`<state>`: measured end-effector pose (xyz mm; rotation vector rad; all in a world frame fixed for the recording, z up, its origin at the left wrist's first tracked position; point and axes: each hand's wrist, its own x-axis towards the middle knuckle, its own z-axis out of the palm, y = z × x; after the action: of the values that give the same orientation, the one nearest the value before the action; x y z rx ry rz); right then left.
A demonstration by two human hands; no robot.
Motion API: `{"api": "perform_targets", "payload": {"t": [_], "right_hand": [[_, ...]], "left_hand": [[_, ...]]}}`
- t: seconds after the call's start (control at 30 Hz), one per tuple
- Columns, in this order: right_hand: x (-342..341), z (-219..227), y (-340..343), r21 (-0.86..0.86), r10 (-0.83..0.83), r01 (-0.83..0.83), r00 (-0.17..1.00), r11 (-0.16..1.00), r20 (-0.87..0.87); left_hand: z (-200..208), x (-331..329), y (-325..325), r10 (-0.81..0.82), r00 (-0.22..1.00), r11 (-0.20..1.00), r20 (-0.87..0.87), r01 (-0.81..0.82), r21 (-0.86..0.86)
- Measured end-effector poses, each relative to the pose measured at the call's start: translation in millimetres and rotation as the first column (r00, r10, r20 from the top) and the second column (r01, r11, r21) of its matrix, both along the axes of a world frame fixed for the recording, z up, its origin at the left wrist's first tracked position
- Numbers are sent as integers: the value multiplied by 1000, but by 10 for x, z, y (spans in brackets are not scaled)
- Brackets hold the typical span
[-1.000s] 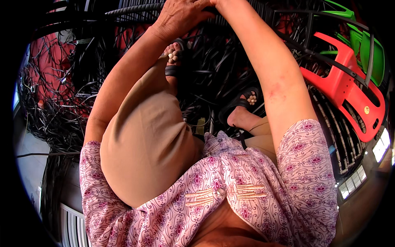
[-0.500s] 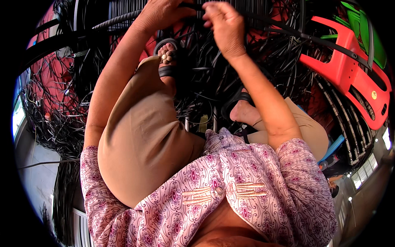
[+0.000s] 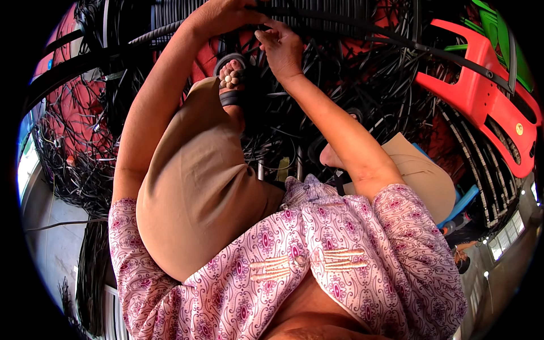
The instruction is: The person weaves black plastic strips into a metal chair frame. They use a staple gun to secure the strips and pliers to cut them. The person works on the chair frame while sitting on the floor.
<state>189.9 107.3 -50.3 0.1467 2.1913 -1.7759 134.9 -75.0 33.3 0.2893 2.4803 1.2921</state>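
My left hand point(image 3: 226, 16) is at the top edge, with a black strip point(image 3: 317, 16) passing between its thumb and fingers; the fingertips are partly cut off by the edge. Just below and to the right, my right hand point(image 3: 283, 52) has its fingers bent together near the left thumb. Whatever those fingers pinch is too small and dark to make out. Behind both hands lies a panel of close-set black strips point(image 3: 334, 25), ribbed in look.
Loose black strips point(image 3: 68, 147) lie tangled over red ground on both sides. A red plastic chair point(image 3: 481, 85) lies at the right, beside green plastic pieces point(image 3: 501, 34). A grey ribbed tube point(image 3: 156, 33) crosses at upper left. My sandalled foot point(image 3: 231, 76) is below the hands.
My right hand has moved left and down, from right of the left hand to just under its thumb. The left hand has stayed nearly in place.
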Motion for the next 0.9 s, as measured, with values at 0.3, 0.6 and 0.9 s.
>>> {"api": "perform_targets", "payload": {"t": [0.3,0.6,0.9], "right_hand": [[22,589,105,65,230,-226,971,972,-61],[-597,981,173,-415,406,-239,830,878,381],[-963,1087,206,10,355,-355,934,935,-24]], "left_hand": [[-22,41,-81,-94,995,995,-46,95,17],[-88,104,-11,-30,950,998,-311,11,-62],[-82,81,-9,49,977,995,-205,-64,-70]]}}
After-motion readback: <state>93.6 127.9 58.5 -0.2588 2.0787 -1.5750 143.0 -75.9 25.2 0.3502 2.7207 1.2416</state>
